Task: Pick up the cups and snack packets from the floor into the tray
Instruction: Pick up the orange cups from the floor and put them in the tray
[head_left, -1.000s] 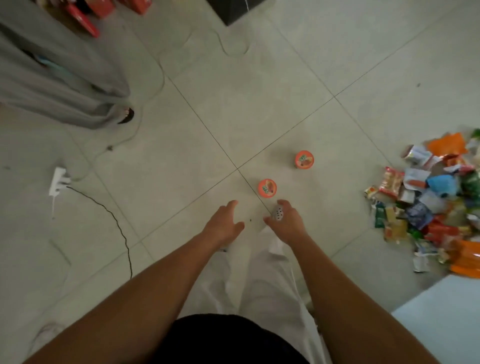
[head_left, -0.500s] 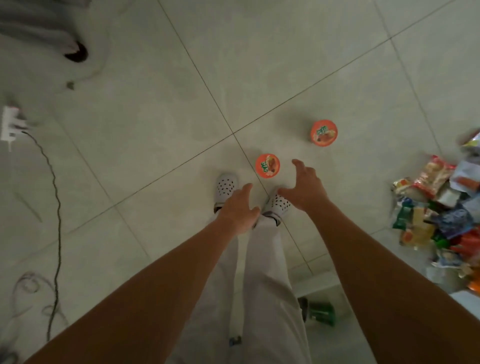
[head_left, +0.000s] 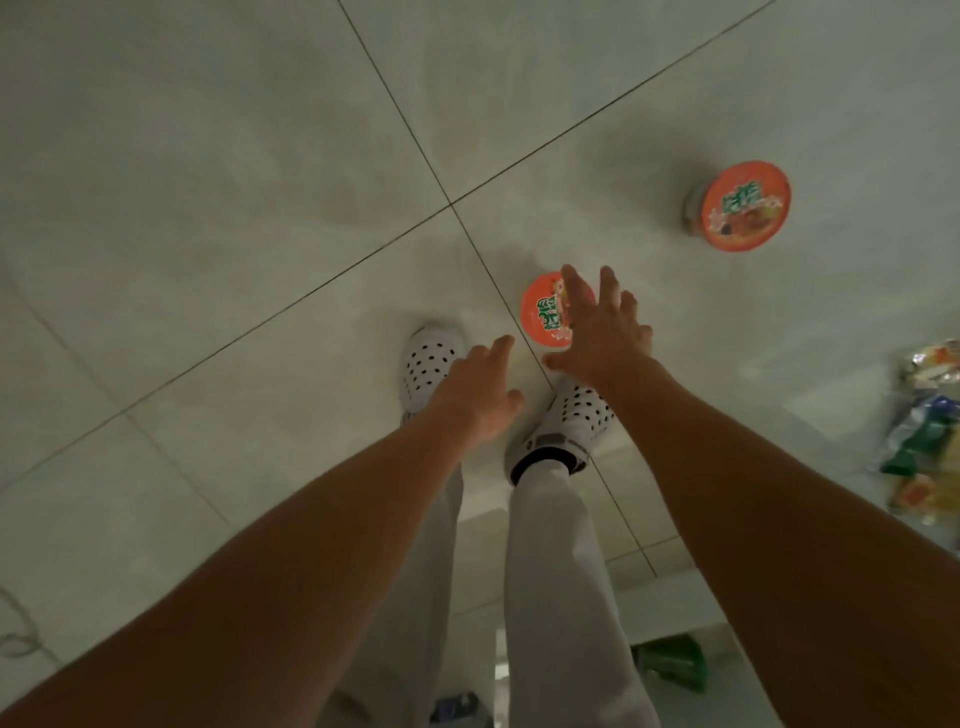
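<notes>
Right hand (head_left: 597, 327) hovering spread over near cup (head_left: 545, 312), left hand (head_left: 480, 395) hanging loose, both gripping nothing — risk: careless grab tipping it.

Both arms bare, stretched forward and down, elbows nearly straight. From near left comes the left arm (head_left: 311, 545), from near right the right arm (head_left: 769, 499); the two converge toward the middle.

Farther out is the right grip (head_left: 602, 332): back of the hand up, fingers (head_left: 575, 291) straight and fanned, thumb (head_left: 558, 361) stuck out to the left. Holds nothing.

Just near-left of it, not touching, is the left grip (head_left: 480, 395): fingers loosely bent and pointing far-right, thumb low on its right side. Holds nothing. Wrists in line with forearms.
</notes>
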